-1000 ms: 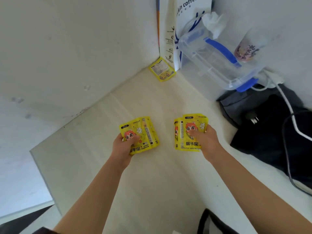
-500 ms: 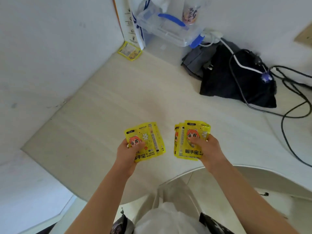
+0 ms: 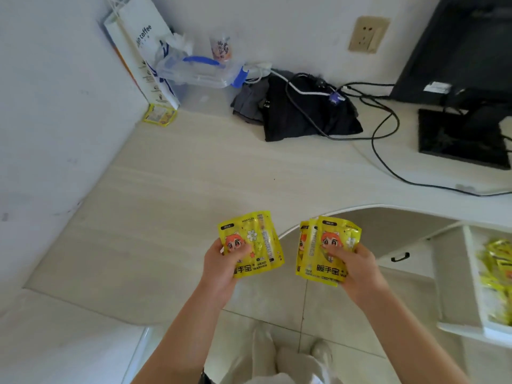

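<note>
Person at pale counter (image 3: pixel 194 176) is holding yellow hand-warmer packets in both hands. The left hand (image 3: pixel 221 268) is gripping the left stack (image 3: pixel 257 236), its fingers (image 3: pixel 241 252) curling round the lower corner and the thumb pressing on the printed cartoon face. These packets are sticking up and away from the fingertips, above the counter's near edge. The right hand (image 3: pixel 357 268) is clasping the right stack (image 3: pixel 318 245), slightly fanned, with the thumb lying across the front and the other fingers hidden behind. This stack is hanging over the tiled floor (image 3: pixel 277 314), just past the counter's curved cut-out. The two stacks are being held side by side, not touching.

Well beyond the fingers, in the far corner, a single packet (image 3: pixel 160 115) is lying beside a white paper bag (image 3: pixel 138 51) and a clear plastic box (image 3: pixel 199 76) with blue clips. A black cloth (image 3: pixel 304 120) and cables (image 3: pixel 388 151) are lying farther right, near a dark monitor (image 3: pixel 465 51). To the right of the right-hand fingers, more loose packets (image 3: pixel 496 273) are sitting in a white tray (image 3: pixel 472 273).
</note>
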Demonstrator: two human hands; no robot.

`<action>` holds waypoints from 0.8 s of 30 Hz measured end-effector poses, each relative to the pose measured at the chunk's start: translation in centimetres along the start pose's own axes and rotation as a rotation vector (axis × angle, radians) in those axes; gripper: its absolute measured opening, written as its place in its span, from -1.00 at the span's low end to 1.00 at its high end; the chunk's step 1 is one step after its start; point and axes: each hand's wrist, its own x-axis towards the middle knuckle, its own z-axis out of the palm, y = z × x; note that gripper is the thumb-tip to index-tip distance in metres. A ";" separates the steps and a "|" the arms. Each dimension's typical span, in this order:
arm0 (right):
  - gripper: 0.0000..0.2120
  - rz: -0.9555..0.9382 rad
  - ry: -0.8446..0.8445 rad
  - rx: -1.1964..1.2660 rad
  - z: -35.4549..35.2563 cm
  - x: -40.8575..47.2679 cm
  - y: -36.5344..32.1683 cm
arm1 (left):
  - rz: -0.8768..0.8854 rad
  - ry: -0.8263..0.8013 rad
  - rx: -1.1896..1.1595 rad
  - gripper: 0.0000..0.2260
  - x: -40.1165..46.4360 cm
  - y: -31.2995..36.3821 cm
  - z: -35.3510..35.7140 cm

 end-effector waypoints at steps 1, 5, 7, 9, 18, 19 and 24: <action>-0.77 -0.011 0.005 0.019 -1.0 -0.6 -0.1 | 0.008 -0.015 0.020 -0.67 -0.6 -0.3 0.7; -0.75 -0.040 0.028 0.076 -5.6 -2.6 -0.5 | 0.050 -0.067 0.112 -0.68 -2.9 -2.3 4.4; -0.70 -0.051 0.035 0.091 -8.4 -3.5 -0.7 | 0.061 -0.090 0.149 -0.69 -4.4 -3.9 6.6; -0.70 -0.064 0.049 0.114 -11.7 -4.7 -0.8 | 0.062 -0.116 0.174 -0.69 -6.0 -6.0 8.9; -0.71 -0.085 0.159 0.187 -29.2 -9.5 -0.3 | -0.056 -0.215 0.252 -0.67 -12.6 -18.5 19.9; -0.71 -0.087 0.179 0.198 -31.0 -9.9 -0.2 | -0.075 -0.227 0.261 -0.66 -12.9 -19.8 21.1; -0.72 -0.088 0.285 0.247 -38.9 -10.5 -0.2 | -0.135 -0.270 0.308 -0.65 -14.0 -24.4 26.8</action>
